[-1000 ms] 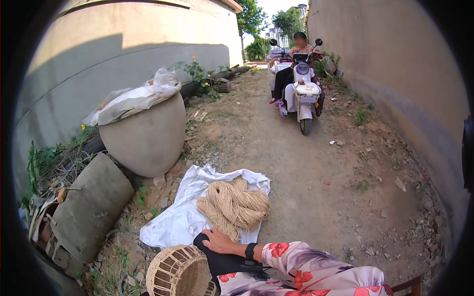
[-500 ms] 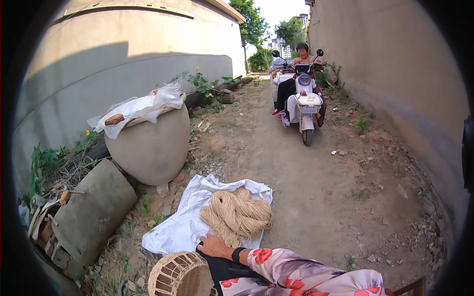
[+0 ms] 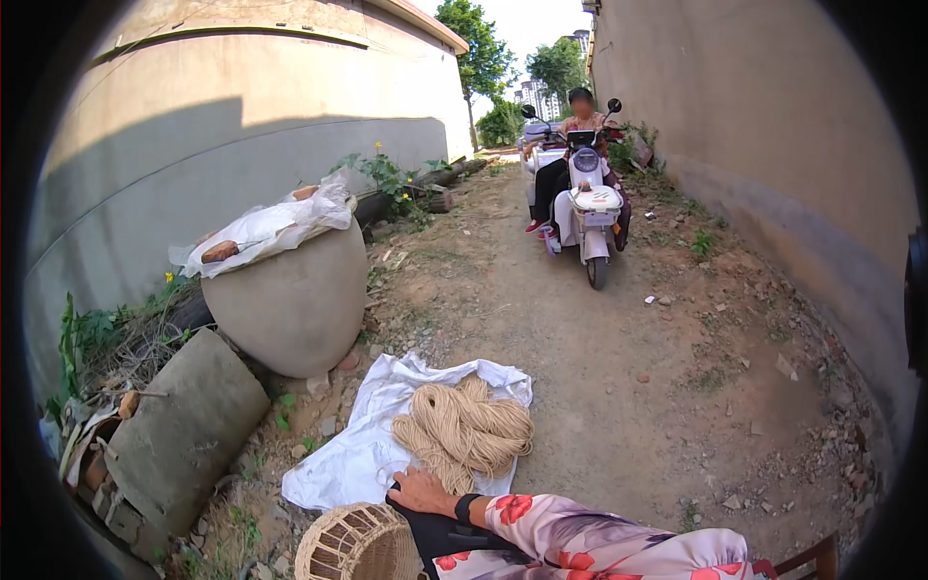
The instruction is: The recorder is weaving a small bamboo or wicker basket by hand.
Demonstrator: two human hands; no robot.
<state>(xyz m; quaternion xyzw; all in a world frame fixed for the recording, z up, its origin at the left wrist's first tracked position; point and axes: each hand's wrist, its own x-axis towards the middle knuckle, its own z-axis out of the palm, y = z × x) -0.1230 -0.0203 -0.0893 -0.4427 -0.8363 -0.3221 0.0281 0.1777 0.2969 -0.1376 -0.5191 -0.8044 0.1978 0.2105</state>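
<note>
From where I stand, no lettering or number can be read. On the front of the white scooter point(image 3: 587, 178), a white box point(image 3: 596, 199) bears small coloured marks, and the pale plate point(image 3: 600, 220) just below it is too small and blurred to read.

I note: matt, fibrous cord point(image 3: 464, 425); creased, woven-plastic-looking sheet point(image 3: 336, 476); coarse wicker basket point(image 3: 324, 549); my sleeve point(image 3: 592, 530), smooth cloth, faint sheen; jar point(image 3: 290, 311), smooth, matt, clay-like.
</note>
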